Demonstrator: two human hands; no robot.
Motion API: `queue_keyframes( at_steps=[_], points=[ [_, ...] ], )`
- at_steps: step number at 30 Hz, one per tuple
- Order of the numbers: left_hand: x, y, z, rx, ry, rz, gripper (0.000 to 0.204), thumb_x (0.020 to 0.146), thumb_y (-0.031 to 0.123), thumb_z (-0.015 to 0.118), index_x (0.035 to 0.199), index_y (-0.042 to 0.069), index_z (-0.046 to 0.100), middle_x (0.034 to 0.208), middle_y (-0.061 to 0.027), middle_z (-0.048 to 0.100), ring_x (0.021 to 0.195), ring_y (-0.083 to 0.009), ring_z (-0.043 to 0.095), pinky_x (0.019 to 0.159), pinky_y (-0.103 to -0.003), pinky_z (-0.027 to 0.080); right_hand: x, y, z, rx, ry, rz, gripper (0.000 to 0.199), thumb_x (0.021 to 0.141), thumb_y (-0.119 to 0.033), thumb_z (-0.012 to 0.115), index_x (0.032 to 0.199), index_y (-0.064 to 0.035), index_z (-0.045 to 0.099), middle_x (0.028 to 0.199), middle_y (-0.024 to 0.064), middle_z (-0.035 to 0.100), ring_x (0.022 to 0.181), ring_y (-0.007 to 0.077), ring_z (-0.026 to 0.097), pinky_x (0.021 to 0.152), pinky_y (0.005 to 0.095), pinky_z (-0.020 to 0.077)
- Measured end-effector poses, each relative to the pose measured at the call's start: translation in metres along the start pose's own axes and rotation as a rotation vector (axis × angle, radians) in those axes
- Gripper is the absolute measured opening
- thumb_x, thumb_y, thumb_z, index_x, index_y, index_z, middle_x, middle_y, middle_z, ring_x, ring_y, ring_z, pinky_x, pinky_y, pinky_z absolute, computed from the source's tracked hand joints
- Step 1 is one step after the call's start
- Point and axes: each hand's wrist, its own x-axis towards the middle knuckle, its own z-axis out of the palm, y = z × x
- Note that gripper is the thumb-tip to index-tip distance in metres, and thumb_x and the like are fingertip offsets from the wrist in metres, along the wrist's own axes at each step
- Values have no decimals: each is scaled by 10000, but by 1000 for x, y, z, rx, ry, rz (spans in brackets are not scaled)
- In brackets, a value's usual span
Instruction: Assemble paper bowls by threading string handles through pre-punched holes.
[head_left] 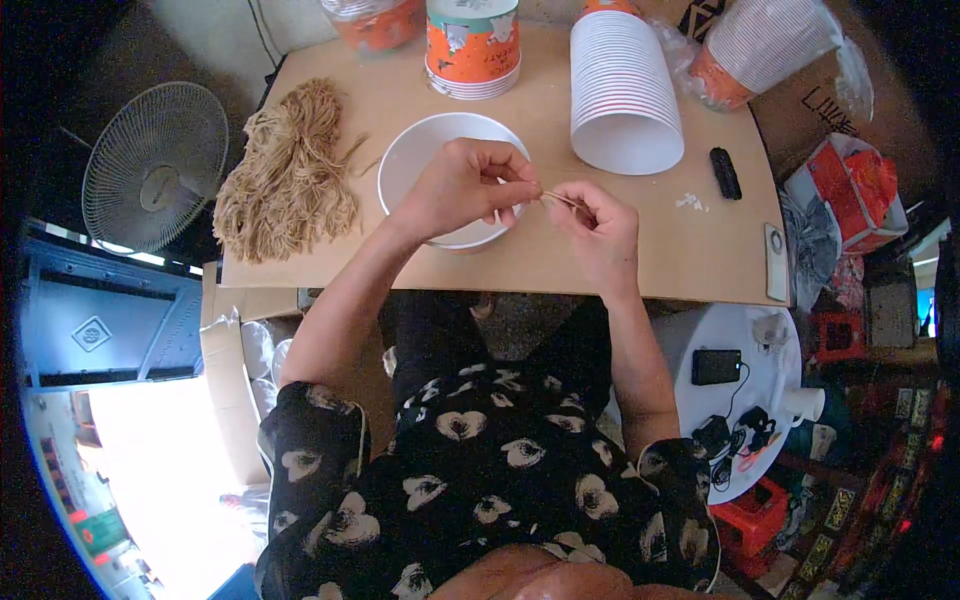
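Over a white paper bowl (425,160) on a cardboard worktop (640,255), the left hand (460,188) and right hand (600,228) each pinch an end of a thin tan string (560,199), drawn taut between them, with a string bundle (290,175) at left and stacked paper cups (622,90) behind, nothing blocking.

A clear plastic sleeve (840,55) wrapped the tipped stack of orange-and-white cups at my table's far right corner. Just beyond the right edge sat a red and white plastic packet (850,185). A dark, blank phone screen (716,366) lay on the white round stool (700,330) to my right.
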Motion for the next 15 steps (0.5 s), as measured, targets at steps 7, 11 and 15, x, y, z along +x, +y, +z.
queue_keyframes(
  at_steps=[7, 11, 15],
  points=[
    [-1, -13, 3, -18, 62, 104, 128, 900, 95, 711, 973, -8, 688, 851, -32, 701, 740, -81, 671, 656, -227, 549, 5, 2, 2, 265, -68, 230, 145, 879, -133, 727, 859, 8, 702, 692, -23, 613, 608, 21, 505, 523, 190, 375],
    [-3, -8, 5, 45, 67, 91, 166, 890, 59, 710, 1025, -35, 687, 914, -67, 721, 824, -112, 688, 756, -254, 573, 6, -1, 3, 431, -65, 445, 166, 856, -165, 748, 814, -12, 699, 650, -21, 585, 526, 26, 444, 463, 195, 307],
    [-4, -6, 6, 24, 66, 56, 194, 878, 27, 710, 1053, -52, 683, 953, -89, 728, 874, -139, 700, 820, -265, 578, 9, 0, 3, 518, -53, 492, 179, 850, -178, 755, 798, -18, 693, 625, -22, 561, 483, 24, 397, 437, 200, 260]
  ],
)
